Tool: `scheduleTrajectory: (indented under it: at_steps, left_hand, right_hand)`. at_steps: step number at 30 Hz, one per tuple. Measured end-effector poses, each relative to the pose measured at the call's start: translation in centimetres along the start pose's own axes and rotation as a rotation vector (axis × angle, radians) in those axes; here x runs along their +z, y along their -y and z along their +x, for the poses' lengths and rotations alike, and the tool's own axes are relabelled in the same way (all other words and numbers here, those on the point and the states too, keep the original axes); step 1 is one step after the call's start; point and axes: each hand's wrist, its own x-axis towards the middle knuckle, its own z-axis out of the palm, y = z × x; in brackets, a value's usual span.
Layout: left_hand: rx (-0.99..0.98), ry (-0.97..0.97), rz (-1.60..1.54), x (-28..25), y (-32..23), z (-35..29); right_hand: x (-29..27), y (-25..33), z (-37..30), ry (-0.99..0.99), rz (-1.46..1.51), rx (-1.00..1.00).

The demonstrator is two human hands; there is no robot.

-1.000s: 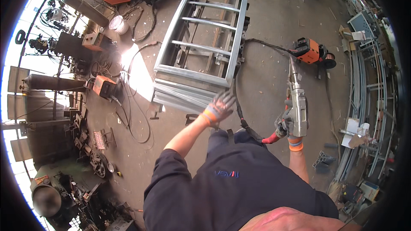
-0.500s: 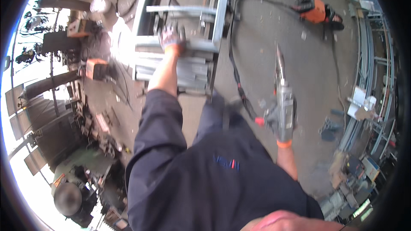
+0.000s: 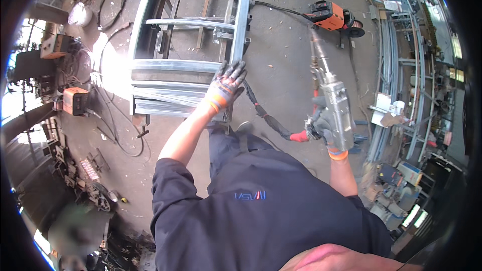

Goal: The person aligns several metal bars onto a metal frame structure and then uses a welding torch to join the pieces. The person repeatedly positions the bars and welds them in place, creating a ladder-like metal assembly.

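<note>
My right hand point(image 3: 324, 123), in a grey glove with an orange cuff, is closed around a grey metal welding gun point(image 3: 341, 113). Its slim copper-coloured tip points away from me, toward the upper part of the view. A dark cable point(image 3: 273, 129) with a red sleeve runs from the gun's grip toward the metal frame. My left hand point(image 3: 227, 84), gloved in grey and orange, lies with fingers spread on the near right corner of a silvery steel frame point(image 3: 175, 64). Several cross bars span that frame, and more bars lie close together at its near end.
An orange wire-feed machine point(image 3: 329, 16) with a wire spool stands on the floor ahead to the right. Long steel profiles point(image 3: 389, 75) are stacked along the right. Another orange machine point(image 3: 75, 101) and loose cables point(image 3: 116, 135) lie at the left.
My left hand has moved from the middle of the near cross bar to the frame's right corner. The view has shifted, and the welding gun remains in my right hand, now tilted to the left.
</note>
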Motion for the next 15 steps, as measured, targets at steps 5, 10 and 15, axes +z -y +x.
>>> scheduleTrajectory:
  at_steps: [5, 10, 15]
  left_hand:
    - [-0.117, 0.051, -0.133, -3.7, -1.1, 0.4]
    - [0.294, 0.412, -1.214, -6.9, -8.1, 5.5]
    - [0.585, 0.037, -1.440, -10.4, -8.7, 12.1]
  right_hand:
    - [7.6, 3.5, 2.7, -0.602, -0.496, -0.196]
    - [19.2, 6.3, 9.4, -0.388, -1.354, -0.199]
    - [22.6, 5.4, 18.2, -0.359, -1.382, -0.140]
